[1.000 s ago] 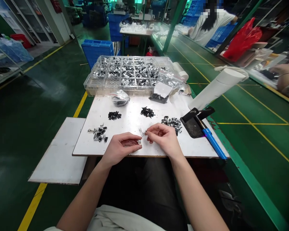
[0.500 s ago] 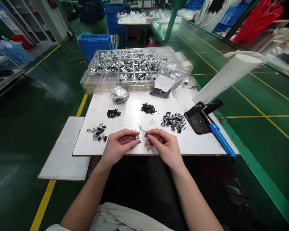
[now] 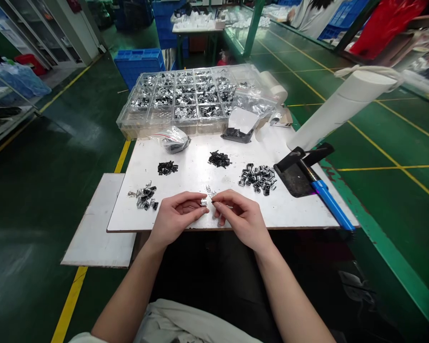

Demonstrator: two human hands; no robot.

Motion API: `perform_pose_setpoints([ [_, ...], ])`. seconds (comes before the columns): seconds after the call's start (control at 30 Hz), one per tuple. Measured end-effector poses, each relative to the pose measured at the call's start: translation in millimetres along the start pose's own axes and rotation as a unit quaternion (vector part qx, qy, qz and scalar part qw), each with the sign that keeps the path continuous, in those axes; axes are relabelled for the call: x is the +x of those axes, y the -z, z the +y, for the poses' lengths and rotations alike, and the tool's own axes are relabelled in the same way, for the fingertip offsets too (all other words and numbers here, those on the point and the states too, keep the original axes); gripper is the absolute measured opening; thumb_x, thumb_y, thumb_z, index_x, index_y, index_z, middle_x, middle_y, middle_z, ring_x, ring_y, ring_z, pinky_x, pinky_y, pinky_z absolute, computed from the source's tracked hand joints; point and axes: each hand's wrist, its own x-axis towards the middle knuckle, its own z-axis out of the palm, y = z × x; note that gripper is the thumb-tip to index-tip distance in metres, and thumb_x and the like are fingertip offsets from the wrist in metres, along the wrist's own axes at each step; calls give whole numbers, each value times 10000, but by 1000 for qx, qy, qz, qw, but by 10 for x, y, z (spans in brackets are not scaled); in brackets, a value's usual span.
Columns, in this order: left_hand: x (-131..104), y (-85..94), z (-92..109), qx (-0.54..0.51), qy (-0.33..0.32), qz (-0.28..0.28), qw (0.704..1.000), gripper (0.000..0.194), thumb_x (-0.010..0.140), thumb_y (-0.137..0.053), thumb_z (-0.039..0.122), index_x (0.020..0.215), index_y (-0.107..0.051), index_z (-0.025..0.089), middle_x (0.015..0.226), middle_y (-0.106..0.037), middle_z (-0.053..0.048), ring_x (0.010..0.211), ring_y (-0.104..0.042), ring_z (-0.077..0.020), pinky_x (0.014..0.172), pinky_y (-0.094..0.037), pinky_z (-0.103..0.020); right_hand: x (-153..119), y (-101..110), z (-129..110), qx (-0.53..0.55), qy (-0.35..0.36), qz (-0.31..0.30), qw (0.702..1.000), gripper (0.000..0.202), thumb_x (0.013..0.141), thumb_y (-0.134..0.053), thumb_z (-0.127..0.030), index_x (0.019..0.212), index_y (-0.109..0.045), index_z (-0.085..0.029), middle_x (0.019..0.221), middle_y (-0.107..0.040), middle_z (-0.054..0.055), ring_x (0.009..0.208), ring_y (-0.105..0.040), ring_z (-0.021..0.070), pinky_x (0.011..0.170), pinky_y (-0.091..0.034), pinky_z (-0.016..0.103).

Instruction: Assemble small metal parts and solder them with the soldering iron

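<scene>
Near the front edge of the white board, my left hand (image 3: 180, 213) pinches a small shiny metal clip (image 3: 203, 203) between thumb and fingertips. My right hand (image 3: 240, 213) is closed in a pinch just to the right of it; a tiny dark piece seems to show at its fingertips, too small to name. Behind the fingertips lies a little heap of fine silvery pins (image 3: 210, 190). Farther back are two piles of small black parts, one in the middle (image 3: 219, 159) and one on the left (image 3: 168, 167). Metal-and-black clips lie in a right pile (image 3: 259, 178) and a left pile (image 3: 145, 196).
A clear compartment box (image 3: 128, 121) full of metal parts stands at the back. Before it are a zip bag (image 3: 175, 140) and a tray of black parts (image 3: 238, 134). On the right are a blue-handled tool (image 3: 331, 202) and a leaning white tube (image 3: 343, 107).
My right hand has shifted slightly left, bringing its fingertips closer to the metal clip. My left hand stays nearly where it was, and the view has tilted a little.
</scene>
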Motion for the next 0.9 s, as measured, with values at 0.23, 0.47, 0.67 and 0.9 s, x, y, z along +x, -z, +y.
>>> perform_pose_setpoints([
  [0.23, 0, 0, 5, 7, 9, 1, 1000, 351, 710, -874, 250, 1037, -803, 145, 844, -791, -64, 821, -760, -196, 813, -627, -271, -16, 19, -4, 7, 15, -4, 1000, 115, 900, -701, -261, 987, -765, -221, 914, -656, 41, 662, -643, 118, 518, -535, 232],
  [0.47, -10, 16, -15, -4, -11, 17, 1000, 353, 701, -882, 220, 1043, -798, 198, 851, -772, -21, 788, -772, -168, 760, -628, -218, -32, 9, 32, 7, -20, 20, 1000, 138, 812, -799, -282, 924, -772, -206, 678, -672, 3, 542, -617, 106, 520, -524, 223],
  [0.67, -29, 9, 10, 3, -3, -2, 1000, 260, 714, -878, 247, 955, -817, 172, 827, -807, -50, 810, -780, -202, 795, -640, -254, -27, 11, 16, 3, 4, 4, 1000, 73, 841, -768, -257, 909, -785, -238, 866, -709, 23, 574, -619, 89, 529, -516, 221],
  [0.9, -19, -4, 15, 35, -37, -8, 999, 253, 728, -865, 246, 967, -824, 173, 888, -805, -56, 815, -767, -208, 794, -655, -292, -20, 17, -2, -23, 21, -12, 999, 85, 871, -736, -243, 941, -783, -241, 907, -712, 35, 607, -633, 105, 552, -522, 243],
])
